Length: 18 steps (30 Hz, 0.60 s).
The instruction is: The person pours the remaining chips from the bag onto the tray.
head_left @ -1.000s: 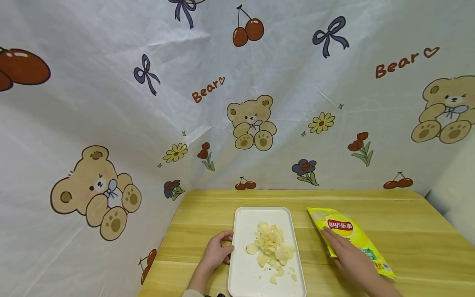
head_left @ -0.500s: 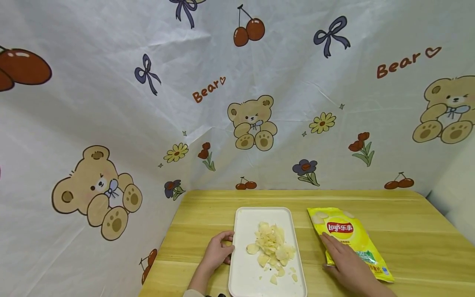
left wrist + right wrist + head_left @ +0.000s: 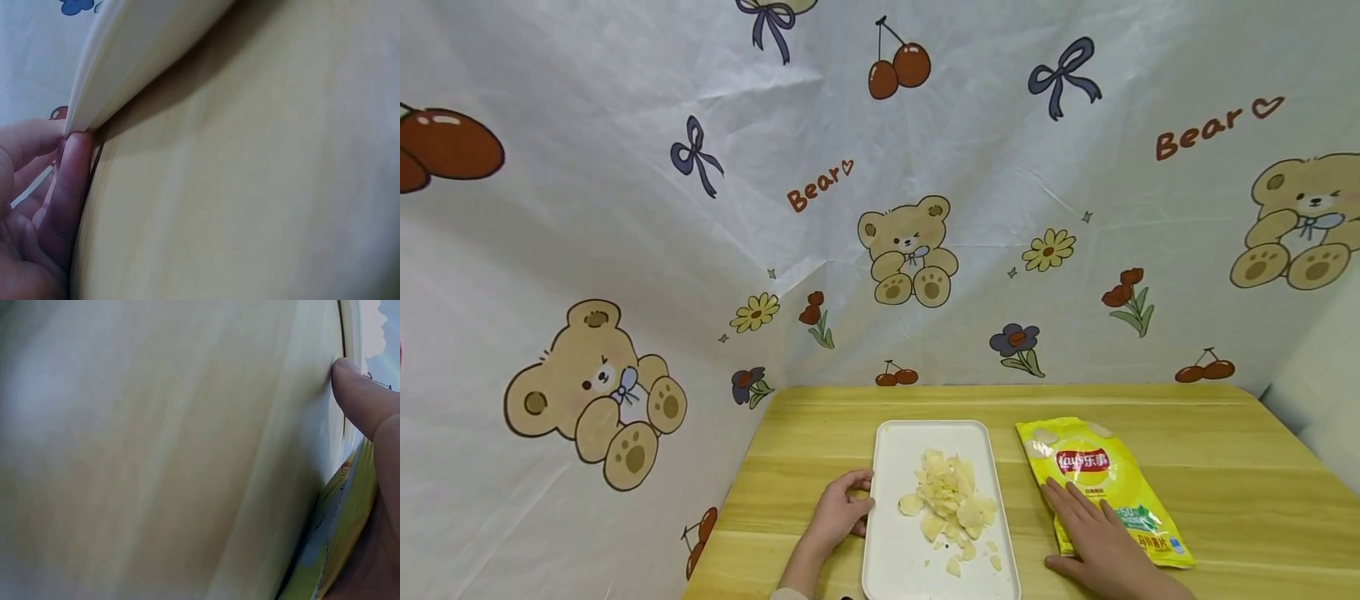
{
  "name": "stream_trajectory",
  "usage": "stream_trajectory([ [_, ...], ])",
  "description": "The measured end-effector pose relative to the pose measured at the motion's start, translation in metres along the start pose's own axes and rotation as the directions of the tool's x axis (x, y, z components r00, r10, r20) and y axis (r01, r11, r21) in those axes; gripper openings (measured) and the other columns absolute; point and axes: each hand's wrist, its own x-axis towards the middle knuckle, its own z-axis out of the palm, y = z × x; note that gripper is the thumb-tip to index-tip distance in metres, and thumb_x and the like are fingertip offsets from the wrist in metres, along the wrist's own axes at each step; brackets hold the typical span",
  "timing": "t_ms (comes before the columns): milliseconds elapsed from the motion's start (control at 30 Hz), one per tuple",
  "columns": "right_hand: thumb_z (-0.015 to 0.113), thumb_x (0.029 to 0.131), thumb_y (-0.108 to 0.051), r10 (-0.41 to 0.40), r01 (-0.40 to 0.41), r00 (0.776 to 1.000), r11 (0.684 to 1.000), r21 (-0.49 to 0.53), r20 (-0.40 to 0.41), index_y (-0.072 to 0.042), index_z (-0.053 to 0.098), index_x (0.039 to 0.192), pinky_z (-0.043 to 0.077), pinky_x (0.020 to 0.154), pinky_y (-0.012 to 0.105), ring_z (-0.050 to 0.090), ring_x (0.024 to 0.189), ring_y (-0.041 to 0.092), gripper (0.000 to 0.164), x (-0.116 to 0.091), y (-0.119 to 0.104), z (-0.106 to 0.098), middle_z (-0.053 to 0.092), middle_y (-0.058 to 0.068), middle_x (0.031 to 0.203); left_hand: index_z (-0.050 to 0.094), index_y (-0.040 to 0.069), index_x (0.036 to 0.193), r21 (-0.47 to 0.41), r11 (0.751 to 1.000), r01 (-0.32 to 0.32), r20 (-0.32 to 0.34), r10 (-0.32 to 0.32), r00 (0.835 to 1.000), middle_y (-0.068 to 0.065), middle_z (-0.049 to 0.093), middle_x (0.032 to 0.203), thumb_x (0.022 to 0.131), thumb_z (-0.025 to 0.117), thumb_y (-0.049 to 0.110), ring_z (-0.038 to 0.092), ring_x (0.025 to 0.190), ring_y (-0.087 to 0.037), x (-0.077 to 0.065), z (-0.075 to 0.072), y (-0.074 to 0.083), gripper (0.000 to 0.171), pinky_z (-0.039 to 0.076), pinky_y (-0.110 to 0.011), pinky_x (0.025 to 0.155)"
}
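In the head view, a white rectangular tray (image 3: 891,550) lies on the wooden table, with a heap of potato chips (image 3: 946,487) on it. My left hand (image 3: 837,510) holds the tray's left edge; in the left wrist view its fingers (image 3: 75,181) meet at the tray rim (image 3: 134,56). To the right lies a yellow Lay's chip bag (image 3: 1075,437), flat with its printed front up. My right hand (image 3: 1097,537) rests on the bag's lower left part, fingers extended and thumb out to the side. In the right wrist view the bag's edge (image 3: 337,537) shows under that hand.
Small chip crumbs (image 3: 953,567) lie on the tray's near half. The wooden table (image 3: 1262,467) reaches back to a white curtain (image 3: 970,150) printed with bears, which also hangs along the left side. Bare wood separates the tray from the bag.
My right hand has slid slightly left and toward me over the bag and its fingers have spread. The bag lies flatter, more of its front showing. Left hand and tray stay put.
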Motion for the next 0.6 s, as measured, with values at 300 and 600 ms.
stream_trajectory([
  [300,0.065,0.077,-0.072,-0.010,0.010,1.000,1.000,-0.012,0.003,-0.012,0.037,0.154,0.029,0.108,0.075,0.036,0.145,0.041,0.102,-0.0004,0.0012,0.0017,0.038,0.011,0.160,0.056,0.001,0.137,0.005,1.000,-0.005,0.001,0.005,1.000,-0.016,0.058,0.122,0.089,0.068,0.001,0.053,0.063,-0.012,-0.0002,0.0011,-0.0008,0.050,0.054,-0.026,0.045],
  [600,0.073,0.069,-0.070,0.016,-0.015,0.999,0.999,0.034,-0.045,-0.014,0.038,0.153,0.018,0.111,0.075,0.031,0.145,0.046,0.107,-0.0028,0.0002,-0.0018,0.037,0.014,0.160,0.055,0.001,0.138,0.003,1.000,0.004,0.006,-0.004,1.000,-0.017,0.057,0.123,0.090,0.067,0.002,0.052,0.064,-0.012,-0.0004,0.0010,-0.0011,0.050,0.053,-0.025,0.045],
])
